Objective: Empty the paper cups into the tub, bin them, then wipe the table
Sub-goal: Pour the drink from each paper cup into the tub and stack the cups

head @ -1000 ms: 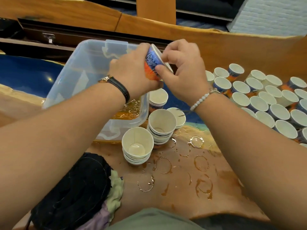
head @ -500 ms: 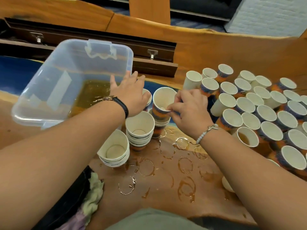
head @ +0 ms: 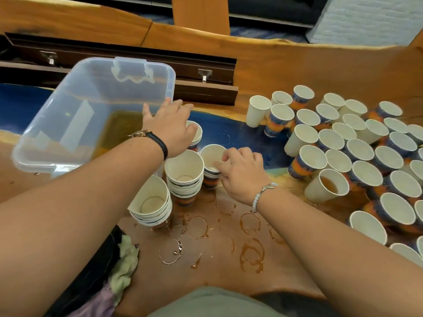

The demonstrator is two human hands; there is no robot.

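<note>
Paper cups, emptied: we count four nested stacks at centre counter. The nearest stack (head: 150,202) leans left. The second stack (head: 184,172) stands just far-right of it. The third stack (head: 209,156) stands just right of the second, and the far stack (head: 198,136) sits beside the tub's near-right corner.

Right hand (head: 240,172): fingers (head: 229,156) curled at the rim of the third stack's top cup. One fingertip lies over the rim and the others are against the outer wall, so the hand is pinching that cup.

Left hand (head: 169,126): fingers (head: 176,106) straight and spread, grasping nothing. The hand lies over the far stack and the tub's near-right corner. We cannot tell whether it touches either.

Tub (head: 57,106): clear plastic, far left on the counter, with brown liquid (head: 119,126) pooled in its bottom.

Remaining cups (head: 357,156): a dense upright cluster on the right side, well apart from the stacks. Most show white interiors. One near-left cup (head: 329,186) of the cluster holds brown liquid.

Counter (head: 217,266): brown ring stains (head: 196,226) and drips lie near the stacks.

Near left: a pale green cloth (head: 124,264) against a black fabric item (head: 91,271).

Wrists: a watch (head: 146,135) on the left, a bead bracelet (head: 258,197) on the right.
</note>
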